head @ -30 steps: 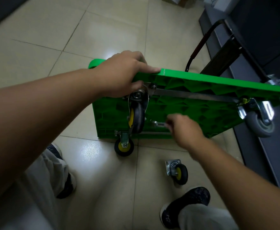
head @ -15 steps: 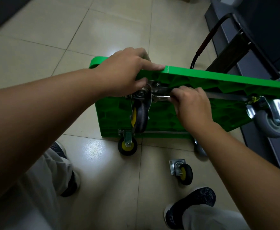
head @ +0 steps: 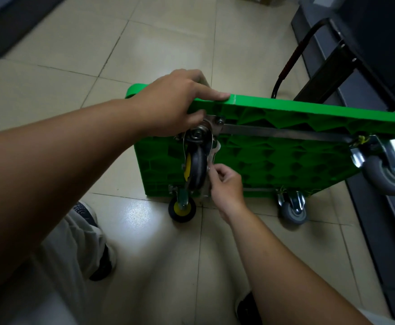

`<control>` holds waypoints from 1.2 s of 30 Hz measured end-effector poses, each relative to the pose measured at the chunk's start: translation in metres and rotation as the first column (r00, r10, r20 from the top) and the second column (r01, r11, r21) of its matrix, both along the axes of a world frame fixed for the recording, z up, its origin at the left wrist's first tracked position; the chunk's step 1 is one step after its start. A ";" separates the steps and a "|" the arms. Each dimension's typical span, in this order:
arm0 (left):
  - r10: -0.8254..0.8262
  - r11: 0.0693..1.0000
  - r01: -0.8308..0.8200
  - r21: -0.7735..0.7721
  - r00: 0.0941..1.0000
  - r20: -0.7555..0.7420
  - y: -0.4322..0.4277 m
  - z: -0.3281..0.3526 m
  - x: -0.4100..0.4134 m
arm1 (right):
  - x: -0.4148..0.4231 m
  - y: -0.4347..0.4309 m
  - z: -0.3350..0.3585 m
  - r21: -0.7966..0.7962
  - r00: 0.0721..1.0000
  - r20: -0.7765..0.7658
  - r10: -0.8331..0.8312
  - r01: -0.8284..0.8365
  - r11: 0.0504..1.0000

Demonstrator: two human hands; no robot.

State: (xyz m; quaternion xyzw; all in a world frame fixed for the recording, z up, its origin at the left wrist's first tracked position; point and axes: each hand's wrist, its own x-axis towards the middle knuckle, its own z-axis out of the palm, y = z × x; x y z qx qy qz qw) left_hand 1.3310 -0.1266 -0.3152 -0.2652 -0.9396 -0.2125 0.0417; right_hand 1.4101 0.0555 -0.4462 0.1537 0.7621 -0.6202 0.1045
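Green cart [head: 285, 160] stands tipped on its edge on the floor, left hand [head: 170, 102] clamped over its top rim. Right hand [head: 224, 184] pinches what looks like a wrench [head: 215, 152] beside the black-and-yellow wheel [head: 195, 170]. The wheel's seated on its plate; tightening the bolts seems the job left.

One head-worn camera looks steeply down, close over the hands [head: 224, 184] and tiled floor [head: 63, 90].

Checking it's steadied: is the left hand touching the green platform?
Touching. Head view: the left hand grips the green platform by its top edge, forefinger along it.
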 end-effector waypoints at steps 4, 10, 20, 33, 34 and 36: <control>-0.010 1.000 0.010 -0.007 1.000 0.016 0.000 0.001 0.000 | -0.002 0.060 0.028 0.629 0.849 0.371 0.377 -0.528 0.570; -0.011 1.000 0.011 0.007 1.000 0.027 0.000 0.002 0.002 | -0.010 0.095 0.088 0.892 0.677 0.437 0.592 -0.411 -0.188; -0.006 1.000 0.005 0.010 1.000 0.012 0.000 0.001 0.003 | -0.046 0.062 0.094 0.975 0.618 -0.222 0.754 0.132 0.178; -0.015 1.000 0.015 -0.011 0.999 -0.038 -0.003 -0.003 0.001 | -0.044 0.066 0.003 0.668 0.778 -0.551 0.301 0.194 0.719; -0.012 1.000 0.011 -0.014 0.999 -0.043 -0.003 -0.003 0.001 | -0.042 0.061 -0.005 0.569 0.806 -0.557 0.201 0.193 0.800; -0.005 1.000 0.004 -0.023 0.999 -0.045 -0.002 -0.003 0.002 | -0.033 0.045 -0.016 0.398 0.826 -0.563 0.034 0.234 0.887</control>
